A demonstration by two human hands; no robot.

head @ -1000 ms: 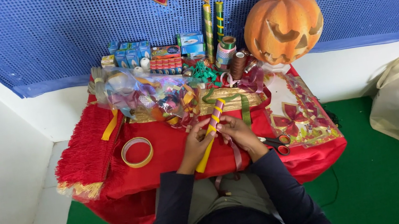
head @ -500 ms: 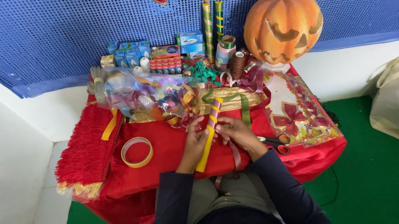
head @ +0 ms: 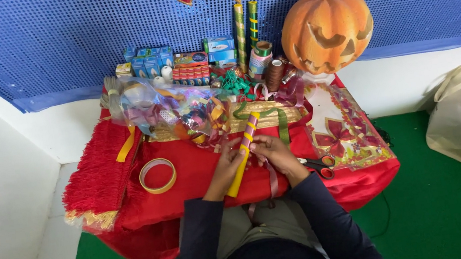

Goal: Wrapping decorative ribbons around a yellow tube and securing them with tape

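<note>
From the head camera I look down on a low surface (head: 202,183) draped in red cloth. My left hand (head: 229,166) has its fingers clamped around a yellow stick (head: 245,153) that slants from near my lap up toward the far side, its upper end banded with pink ribbon (head: 250,127). My right hand (head: 271,155) sits just beside it, fingers pinched together on the ribbon, whose loose tail hangs over the near edge. I judge the step in hand to be winding ribbon around the stick, with only the top part covered. The next turn calls for a steady left grip and even tension from the right, so the bands lie evenly. A tape roll (head: 157,175) lies left of my hands, red-handled scissors (head: 318,166) right. Farther back stand small boxes (head: 149,62), a bag of ribbons (head: 168,105) and a carved pumpkin (head: 326,25).
</note>
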